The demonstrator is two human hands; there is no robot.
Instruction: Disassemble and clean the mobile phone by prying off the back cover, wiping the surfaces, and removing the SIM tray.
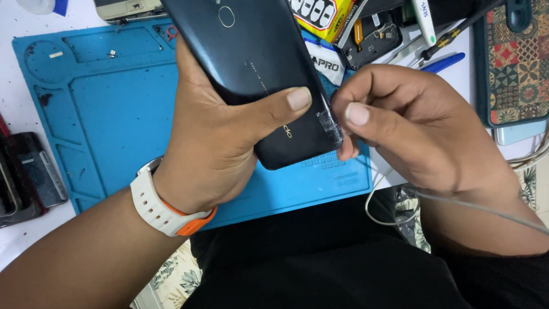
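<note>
Two hands met at the lower end of one dark phone [269,74], which was held back-side up above the blue silicone work mat [114,114]. At the far left, dark device parts [28,177] lay on the white table beside the mat.

The left hand [217,137], wearing a white and orange wristband [163,206], cradled the phone from beneath. Its thumb [286,103] was pressed flat across the back cover, and the remaining fingers were wrapped under the body, so the hand was clamped on the phone.

The phone's long axis ran diagonally from the upper left, where its top end left the frame, down to the lower right. Its bottom edge pointed toward the right hand, with a scuffed, whitish patch [329,123] at the lower right corner.

The right hand [412,126] lay immediately to the right of that corner and was the nearer hand to it. Its thumb and forefinger were pinched together against the phone's bottom edge. What they gripped could not be seen; a thin pale cable [480,209] trailed from under this hand toward the right edge, and a second loop hung below the mat.

Behind the hands lay a yellow box [320,14], an opened phone chassis [372,37], a screwdriver [457,31] and a patterned case [514,63].
</note>
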